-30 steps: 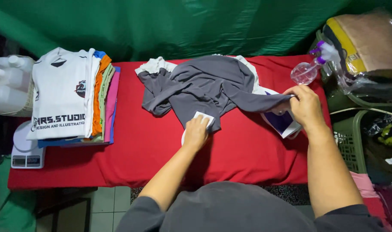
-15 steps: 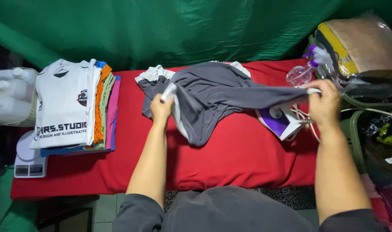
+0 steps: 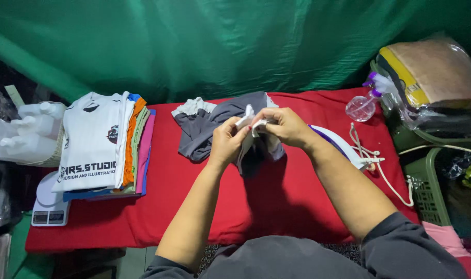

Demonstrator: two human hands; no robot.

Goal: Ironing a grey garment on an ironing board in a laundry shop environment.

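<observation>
A green tarp (image 3: 220,46) hangs as the back wall, closing off the far edge of the red table (image 3: 276,206), which serves as the landmark here. On the table's left end sits a stack of folded shirts (image 3: 98,144), its front edge near the table's near-left corner. Off the table's right edge stand a bagged bundle (image 3: 431,77) and a green basket (image 3: 426,186). The grey shirt (image 3: 204,129) lies bunched at the table's far middle, one part lifted above it. The widest bare cloth runs along the near edge, under the forearms. A white and purple iron (image 3: 344,147) rests right of centre, its cord (image 3: 380,170) trailing toward the right edge. A spray bottle (image 3: 363,103) stands at the far right corner. Above the table's middle, the left hand (image 3: 226,142) and right hand (image 3: 284,126) meet, fingers pinched closed on the shirt's white-lined edge.
</observation>
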